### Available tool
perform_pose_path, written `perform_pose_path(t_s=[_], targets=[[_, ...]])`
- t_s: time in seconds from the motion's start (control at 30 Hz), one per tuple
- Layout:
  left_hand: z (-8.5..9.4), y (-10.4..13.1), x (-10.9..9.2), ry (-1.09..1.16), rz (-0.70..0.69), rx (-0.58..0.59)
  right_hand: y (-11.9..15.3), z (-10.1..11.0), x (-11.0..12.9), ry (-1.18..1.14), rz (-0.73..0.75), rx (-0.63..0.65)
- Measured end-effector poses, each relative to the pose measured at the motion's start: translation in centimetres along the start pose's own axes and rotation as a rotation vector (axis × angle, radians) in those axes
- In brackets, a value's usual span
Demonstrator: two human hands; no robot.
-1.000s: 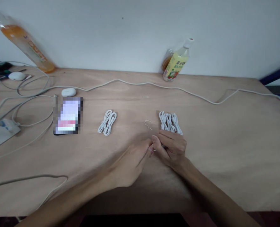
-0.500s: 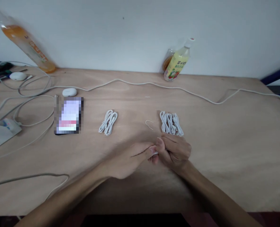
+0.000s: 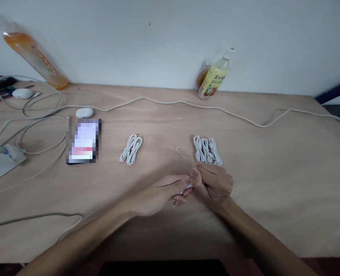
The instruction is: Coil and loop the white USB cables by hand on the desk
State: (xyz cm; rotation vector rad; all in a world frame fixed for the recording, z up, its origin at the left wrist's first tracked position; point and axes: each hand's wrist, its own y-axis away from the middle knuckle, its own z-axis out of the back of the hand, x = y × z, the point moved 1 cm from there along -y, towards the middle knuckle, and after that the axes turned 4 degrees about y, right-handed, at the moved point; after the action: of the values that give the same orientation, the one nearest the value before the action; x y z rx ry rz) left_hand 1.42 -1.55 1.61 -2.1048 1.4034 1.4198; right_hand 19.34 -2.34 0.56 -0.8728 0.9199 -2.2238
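Between my two hands is a white cable (image 3: 187,188), mostly covered by the fingers. My left hand (image 3: 161,195) is closed on it, thumb on top and some fingertips showing underneath. Pressed close at the right, my right hand (image 3: 214,182) is curled shut, its thumb and bent fingers pinching at the cable's end. Just beyond the right knuckles lie several coiled white cables (image 3: 206,149) side by side. Another coiled white cable bundle (image 3: 131,149) rests farther left. A bent white twist tie (image 3: 180,152) lies between these groups, and a smaller one (image 3: 179,118) sits behind it.
A long white cord (image 3: 164,102) runs across the table (image 3: 273,172). At left are a phone (image 3: 84,142), a white earbud case (image 3: 84,112), a power strip (image 3: 5,157) and looped cords. An orange drink bottle (image 3: 34,57) and a yellow one (image 3: 215,76) lean against the wall.
The fingers of my left hand have shifted and spread slightly below the cable, showing more fingertips. My right hand stays almost in place. The things on the table have not moved.
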Motion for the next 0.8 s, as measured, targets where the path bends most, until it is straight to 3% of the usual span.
perform_pose_path(t_s=[0.13, 0.37, 0.43, 0.53, 0.63, 0.8], targets=[[0.6, -0.3, 0.5, -0.163, -0.063, -0.007, 0.1, 0.2, -0.1, 0.034, 0.052, -0.005], [0.1, -0.1, -0.5, -0.157, -0.042, 0.084, 0.1, 0.5, -0.1, -0.023, 0.106, -0.038], [-0.1, -0.1, -0.5, -0.062, 0.000, 0.103, 0.1, 0.5, -0.1, -0.021, 0.102, -0.029], [-0.3, -0.1, -0.1, 0.205, 0.081, 0.083, 0.0, 0.4, -0.1, 0.001, 0.087, -0.011], [-0.4, 0.1, 0.1, 0.126, 0.101, 0.009, -0.1, 0.3, -0.2, 0.026, 0.054, 0.030], [-0.6, 0.3, 0.0, -0.076, 0.015, -0.157, -0.5, 0.1, -0.6, 0.014, 0.006, 0.132]])
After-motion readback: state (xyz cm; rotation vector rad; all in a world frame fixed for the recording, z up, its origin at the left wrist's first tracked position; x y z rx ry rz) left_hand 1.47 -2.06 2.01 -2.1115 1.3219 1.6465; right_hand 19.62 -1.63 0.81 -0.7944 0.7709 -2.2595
